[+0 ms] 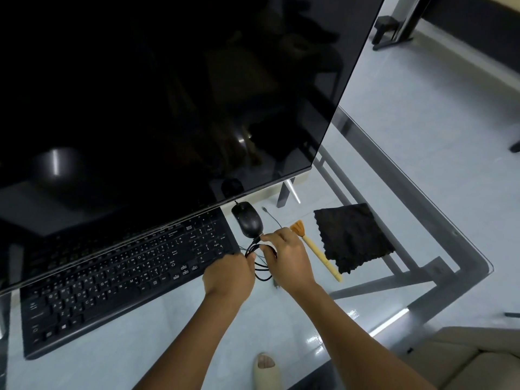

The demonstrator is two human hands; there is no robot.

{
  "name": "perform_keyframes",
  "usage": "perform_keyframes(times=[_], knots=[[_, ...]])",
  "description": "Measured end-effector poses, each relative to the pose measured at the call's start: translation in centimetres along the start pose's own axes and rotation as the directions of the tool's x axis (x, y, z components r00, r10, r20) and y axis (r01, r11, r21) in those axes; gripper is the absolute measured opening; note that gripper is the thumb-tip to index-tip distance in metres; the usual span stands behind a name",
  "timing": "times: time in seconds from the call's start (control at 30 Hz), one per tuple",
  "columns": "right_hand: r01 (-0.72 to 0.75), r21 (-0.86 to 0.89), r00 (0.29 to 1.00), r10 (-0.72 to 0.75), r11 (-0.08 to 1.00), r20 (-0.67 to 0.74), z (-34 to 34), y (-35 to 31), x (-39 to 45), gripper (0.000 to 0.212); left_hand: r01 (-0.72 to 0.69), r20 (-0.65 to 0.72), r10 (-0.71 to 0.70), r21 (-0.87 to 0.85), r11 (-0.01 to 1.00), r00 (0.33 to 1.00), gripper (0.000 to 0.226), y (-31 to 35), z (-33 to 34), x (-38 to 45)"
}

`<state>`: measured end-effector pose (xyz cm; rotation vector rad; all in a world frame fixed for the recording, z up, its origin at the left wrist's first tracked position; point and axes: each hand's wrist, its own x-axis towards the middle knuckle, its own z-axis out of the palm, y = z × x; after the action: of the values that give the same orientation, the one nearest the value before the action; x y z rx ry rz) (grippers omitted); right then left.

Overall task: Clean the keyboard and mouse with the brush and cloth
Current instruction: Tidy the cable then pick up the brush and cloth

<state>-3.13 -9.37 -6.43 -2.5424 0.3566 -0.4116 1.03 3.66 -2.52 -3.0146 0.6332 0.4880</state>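
Glass desk (439, 209) under a dark monitor (168, 94), keyboard (118, 280) at left, key legends too small to read, left hand (229, 275) and right hand (287, 256) pinched the coiled cable (260, 273) beside the mouse (247, 219), brush (315, 249), cloth (351, 236) right.

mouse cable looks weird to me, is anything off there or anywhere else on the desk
Nothing is damaged or spilled. The mouse cable is bunched into loose loops just below the mouse, with the left hand and right hand both gripping it. The brush lies untouched, its handle overlapping the cloth corner.
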Motion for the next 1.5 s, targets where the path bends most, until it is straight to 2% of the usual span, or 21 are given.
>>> perform_keyframes(times=[0.13, 0.3, 0.43, 0.57, 0.67, 0.87, 0.97, 1.03, 1.13, 1.23, 1.33, 1.4, 1.5], knots=[[-0.002, 0.007, 0.999, 0.003, 1.0, -0.054, -2.2, -0.4, 0.4, 0.017, 0.001, -0.016, -0.002, -0.045, 0.999, 1.0, 0.053, -0.2, -1.4, 0.0], [-0.11, 0.007, 0.99, 0.11, 0.994, -0.084, -6.3, 0.6, 0.8, 0.019, -0.066, -0.078, 0.058, -0.107, 0.992, 0.995, 0.045, 1.1, -3.7, 0.0], [-0.215, -0.052, 0.971, 0.208, 0.975, -0.114, -11.6, 2.7, 1.2, 0.021, -0.113, -0.036, 0.108, -0.221, 0.969, 0.994, 0.041, 4.3, -5.3, 0.2], [-0.342, -0.094, 0.94, 0.339, 0.935, -0.048, -14.9, 5.9, 2.0, 0.025, -0.108, 0.02, 0.118, -0.282, 0.953, 0.993, 0.038, 7.8, -5.5, 1.2], [-0.405, -0.133, 0.912, 0.411, 0.905, 0.017, -15.6, 8.5, 2.7, 0.028, -0.051, 0.062, 0.071, -0.282, 0.958, 0.996, 0.037, 10.3, -5.0, 2.3], [-0.437, -0.225, 0.877, 0.468, 0.871, 0.108, -15.5, 12.8, 3.7, 0.038, 0.112, 0.186, -0.057, -0.3, 0.947, 0.981, 0.047, 13.6, -2.4, 4.6], [-0.436, -0.315, 0.866, 0.488, 0.843, 0.109, -15.1, 14.0, 4.0, 0.048, 0.151, 0.194, -0.091, -0.321, 0.935, 0.977, 0.045, 14.6, -1.4, 5.1], [-0.471, -0.358, 0.834, 0.539, 0.806, 0.118, -14.8, 14.8, 4.0, 0.057, 0.162, 0.191, -0.103, -0.322, 0.933, 0.976, 0.039, 15.2, -1.2, 5.3], [-0.598, -0.225, 0.748, 0.637, 0.769, 0.187, -14.1, 15.8, 4.4, 0.055, 0.202, 0.209, -0.134, -0.35, 0.915, 0.969, 0.03, 15.9, -1.1, 5.5], [-0.627, -0.133, 0.7, 0.63, 0.767, 0.335, -14.3, 15.7, 5.1, 0.043, 0.24, 0.236, -0.151, -0.411, 0.879, 0.96, 0.024, 16.0, -1.5, 5.4], [-0.565, -0.024, 0.756, 0.529, 0.825, 0.385, -15.8, 14.4, 5.5, 0.033, 0.235, 0.221, -0.141, -0.489, 0.84, 0.965, 0.023, 15.5, -2.0, 4.6], [-0.479, 0.035, 0.818, 0.432, 0.877, 0.38, -17.8, 13.0, 5.8, 0.026, 0.227, 0.19, -0.143, -0.554, 0.801, 0.971, 0.024, 14.9, -3.0, 4.1], [-0.388, 0.067, 0.865, 0.338, 0.919, 0.371, -21.1, 10.9, 6.9, 0.02, 0.178, 0.118, -0.134, -0.645, 0.743, 0.984, 0.022, 14.9, -5.9, 3.2]])
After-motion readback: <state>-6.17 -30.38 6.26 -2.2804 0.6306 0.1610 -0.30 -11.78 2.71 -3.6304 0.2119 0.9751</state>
